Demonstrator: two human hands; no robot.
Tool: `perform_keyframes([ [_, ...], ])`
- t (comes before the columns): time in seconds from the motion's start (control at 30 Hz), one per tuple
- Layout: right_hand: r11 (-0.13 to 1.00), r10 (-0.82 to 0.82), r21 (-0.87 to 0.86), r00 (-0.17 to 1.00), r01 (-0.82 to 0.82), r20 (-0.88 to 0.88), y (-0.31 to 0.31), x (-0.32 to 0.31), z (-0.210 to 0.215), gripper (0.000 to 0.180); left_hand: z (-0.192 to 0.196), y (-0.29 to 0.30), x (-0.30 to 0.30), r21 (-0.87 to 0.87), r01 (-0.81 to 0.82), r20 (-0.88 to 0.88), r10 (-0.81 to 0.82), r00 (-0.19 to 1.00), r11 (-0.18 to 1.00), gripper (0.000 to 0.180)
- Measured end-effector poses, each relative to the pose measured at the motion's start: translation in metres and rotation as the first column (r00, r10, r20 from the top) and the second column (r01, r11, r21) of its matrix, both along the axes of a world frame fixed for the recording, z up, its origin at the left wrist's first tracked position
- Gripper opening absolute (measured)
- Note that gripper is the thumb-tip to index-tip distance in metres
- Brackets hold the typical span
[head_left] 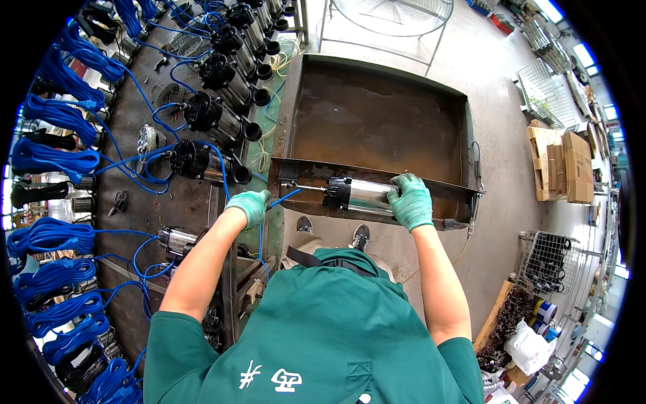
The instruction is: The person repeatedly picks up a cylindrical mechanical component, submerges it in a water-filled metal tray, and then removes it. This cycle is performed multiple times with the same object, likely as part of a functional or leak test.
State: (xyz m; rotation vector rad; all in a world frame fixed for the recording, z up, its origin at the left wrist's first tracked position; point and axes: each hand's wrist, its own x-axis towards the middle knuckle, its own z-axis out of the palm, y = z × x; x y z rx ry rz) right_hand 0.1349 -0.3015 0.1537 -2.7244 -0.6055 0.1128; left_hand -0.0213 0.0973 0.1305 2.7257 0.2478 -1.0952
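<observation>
Over tank rim [377, 176], pump [356, 196] lying crosswise, black end leftward

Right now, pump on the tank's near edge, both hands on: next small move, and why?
Probably tip the pump forward into the tank. It lies sideways on the near edge, the right hand gripping its steel body, the left hand holding its blue cable off to the side, so the cable looks clear of the tank.

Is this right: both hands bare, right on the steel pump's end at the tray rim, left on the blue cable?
Not quite. In the head view, both hands wear green gloves: right hand on the steel pump at the tray rim, left hand on the blue cable.
</observation>
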Motion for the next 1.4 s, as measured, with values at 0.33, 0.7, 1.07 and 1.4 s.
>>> perform_keyframes([
  [0.33, 0.999, 0.015, 0.039, 0.999, -0.016, 0.031, -0.001, 0.004, -0.007, 0.019, 0.052, -0.038, 0.006, -0.008, 0.028, 0.059, -0.027, 0.998, 1.0, 0.046],
  [0.7, 0.997, 0.039, 0.06, 0.999, -0.04, 0.03, 0.0, 0.004, -0.005, 0.017, 0.131, 0.039, 0.089, 0.387, 0.307, 0.382, -0.454, 0.804, 0.87, 0.04],
  [1.07, 0.998, 0.024, 0.059, 0.999, -0.026, 0.032, 0.002, 0.005, -0.004, 0.017, 0.169, 0.009, 0.036, 0.2, 0.039, 0.696, -0.17, 0.698, 0.979, 0.036],
  [1.4, 0.995, 0.049, 0.09, 0.999, -0.048, 0.0, -0.001, 0.007, -0.01, 0.024, 0.145, -0.019, -0.07, 0.04, -0.364, 0.061, 0.362, 0.93, 0.93, 0.052],
])
